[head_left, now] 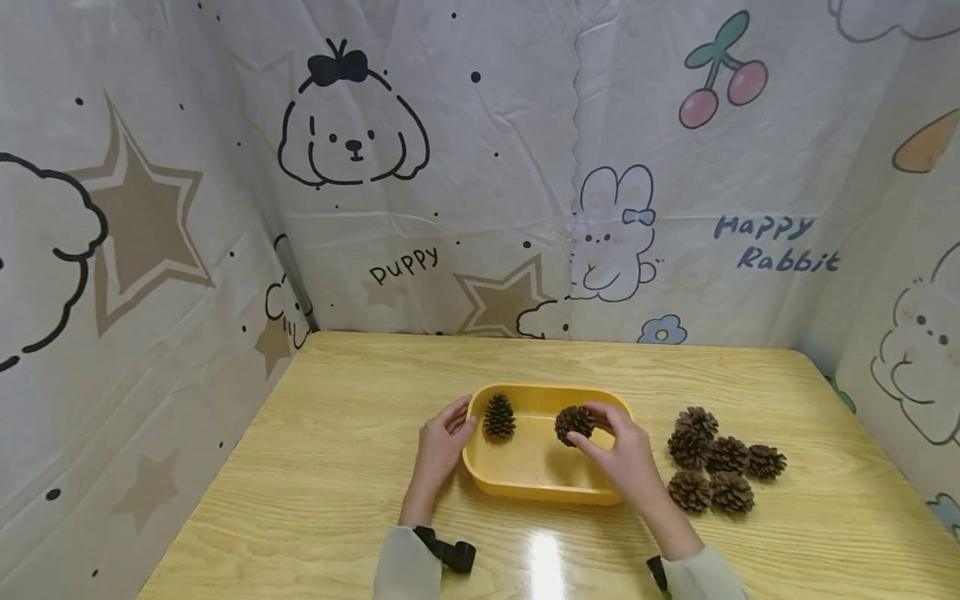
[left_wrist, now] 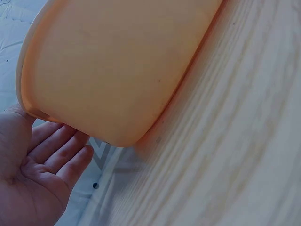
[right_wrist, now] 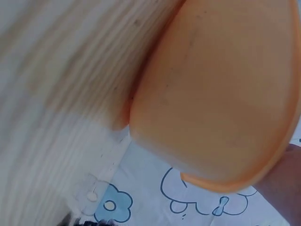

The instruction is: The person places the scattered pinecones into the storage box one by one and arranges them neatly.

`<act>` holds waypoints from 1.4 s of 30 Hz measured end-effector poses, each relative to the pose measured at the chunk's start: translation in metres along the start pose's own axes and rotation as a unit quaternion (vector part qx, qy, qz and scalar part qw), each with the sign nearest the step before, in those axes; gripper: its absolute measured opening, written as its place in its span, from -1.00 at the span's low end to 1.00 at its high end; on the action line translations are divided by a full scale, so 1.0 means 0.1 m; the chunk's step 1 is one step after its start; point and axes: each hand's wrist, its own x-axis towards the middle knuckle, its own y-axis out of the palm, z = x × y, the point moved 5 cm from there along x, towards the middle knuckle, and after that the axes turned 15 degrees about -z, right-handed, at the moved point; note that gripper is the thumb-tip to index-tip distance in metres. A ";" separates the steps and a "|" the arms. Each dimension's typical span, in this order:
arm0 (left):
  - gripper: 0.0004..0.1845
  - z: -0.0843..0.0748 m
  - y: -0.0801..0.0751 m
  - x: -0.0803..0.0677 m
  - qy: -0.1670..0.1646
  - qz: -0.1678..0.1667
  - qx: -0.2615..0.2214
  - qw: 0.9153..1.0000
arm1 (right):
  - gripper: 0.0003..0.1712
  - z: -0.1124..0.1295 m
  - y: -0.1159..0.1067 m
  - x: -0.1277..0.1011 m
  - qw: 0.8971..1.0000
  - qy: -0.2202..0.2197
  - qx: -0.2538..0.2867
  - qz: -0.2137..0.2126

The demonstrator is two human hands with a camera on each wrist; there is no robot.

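Observation:
A yellow plastic bin with rounded corners sits on the table. My left hand holds its left end, the thumb at the rim and the fingers along the outside wall; the left wrist view shows this hand against the bin wall. Inside the bin, at the left, stands a pine cone. Above the bin's right half, my right hand pinches another pine cone between thumb and fingers. In the right wrist view the bin wall hides the held cone and most of the hand.
Several pine cones lie in a cluster on the wooden table, right of the bin. A printed curtain with cartoon animals surrounds the table's back and sides. Each wrist wears a black strap.

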 end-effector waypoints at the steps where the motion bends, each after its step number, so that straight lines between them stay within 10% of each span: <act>1: -0.53 0.00 0.00 0.00 0.001 0.000 0.001 1.000 | -0.42 0.00 0.02 0.01 1.000 0.001 -0.002 0.004; 30: -0.54 -0.40 -0.07 -0.15 0.005 0.013 0.010 1.000 | -0.41 0.02 0.48 0.21 0.994 0.048 -0.040 0.087; 42: -0.54 -0.03 0.00 -0.01 0.005 -0.004 0.007 1.000 | -0.45 0.05 0.65 0.24 0.991 0.061 -0.054 0.110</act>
